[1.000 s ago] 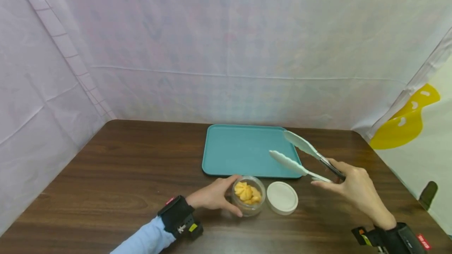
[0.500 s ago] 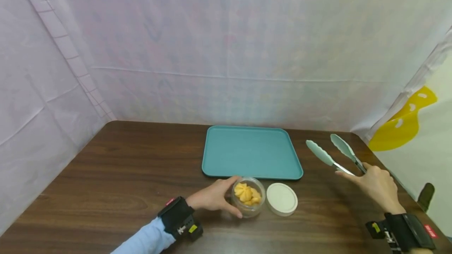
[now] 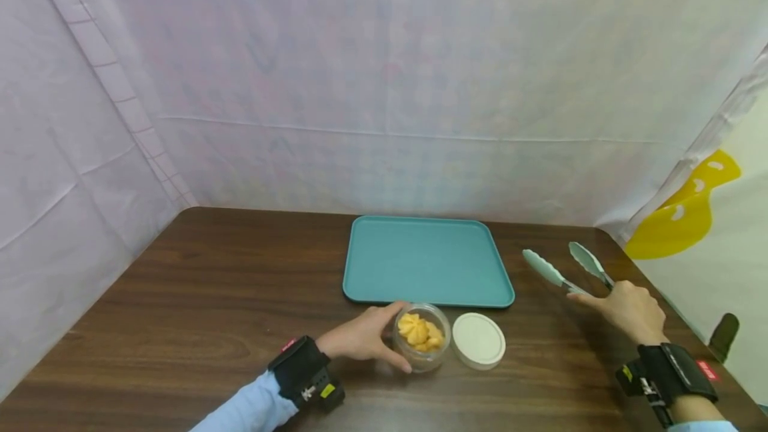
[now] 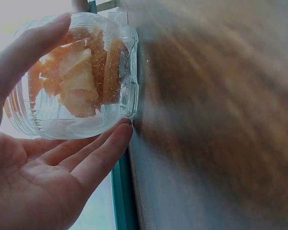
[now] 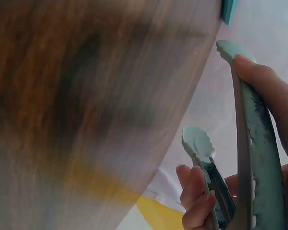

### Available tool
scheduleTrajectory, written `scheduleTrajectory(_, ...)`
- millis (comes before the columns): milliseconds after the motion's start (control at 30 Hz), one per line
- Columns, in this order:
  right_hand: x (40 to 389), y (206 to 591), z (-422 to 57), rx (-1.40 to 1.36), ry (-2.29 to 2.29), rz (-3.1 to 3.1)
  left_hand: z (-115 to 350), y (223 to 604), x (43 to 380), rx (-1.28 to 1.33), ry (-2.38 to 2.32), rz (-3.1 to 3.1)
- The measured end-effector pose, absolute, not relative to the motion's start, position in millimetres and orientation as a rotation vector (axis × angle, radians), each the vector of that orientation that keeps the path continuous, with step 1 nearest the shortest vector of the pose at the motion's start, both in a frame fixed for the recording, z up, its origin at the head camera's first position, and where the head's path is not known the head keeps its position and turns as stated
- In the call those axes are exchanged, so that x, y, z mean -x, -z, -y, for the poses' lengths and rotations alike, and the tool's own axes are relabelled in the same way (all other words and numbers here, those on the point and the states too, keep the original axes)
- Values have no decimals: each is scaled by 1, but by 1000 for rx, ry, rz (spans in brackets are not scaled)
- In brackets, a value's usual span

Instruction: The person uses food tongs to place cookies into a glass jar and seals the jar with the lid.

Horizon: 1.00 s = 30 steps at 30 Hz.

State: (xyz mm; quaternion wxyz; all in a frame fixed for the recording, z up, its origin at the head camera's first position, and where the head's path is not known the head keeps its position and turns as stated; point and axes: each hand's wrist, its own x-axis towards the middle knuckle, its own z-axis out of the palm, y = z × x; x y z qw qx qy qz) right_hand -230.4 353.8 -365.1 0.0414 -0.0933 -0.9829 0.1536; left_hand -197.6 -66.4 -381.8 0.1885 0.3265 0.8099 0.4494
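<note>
A clear jar [image 3: 423, 356] of yellow swirled cookies [image 3: 419, 332] stands on the table, uncovered. My left hand [image 3: 367, 335] holds it from the left, thumb on one side and fingers on the other, as the left wrist view shows. Just right of the jar lies a round white lid [image 3: 479, 340]. Over by the table's right side my right hand [image 3: 633, 311] grips a pair of tongs [image 3: 591, 264] with pale green tips. The tongs' arms are spread apart, with nothing between them; in the right wrist view thumb and fingers hold one arm each [image 5: 257, 148].
A teal tray [image 3: 426, 262] lies behind the jar and lid on the dark wooden table [image 3: 240, 285]. White cloth [image 3: 384, 85] hangs behind the table. A yellow shape [image 3: 678, 219] shows on the right-hand wall.
The right hand has carried the tongs from over the tray's right edge rightward, then lowered them toward the table. The left hand and jar have stayed in place.
</note>
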Motion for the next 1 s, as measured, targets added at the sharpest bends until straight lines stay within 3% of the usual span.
scheduleTrajectory(1000, 235, 368, -351, 337, -481, 3253, 66, 381, 198, -917, -1302, -2258)
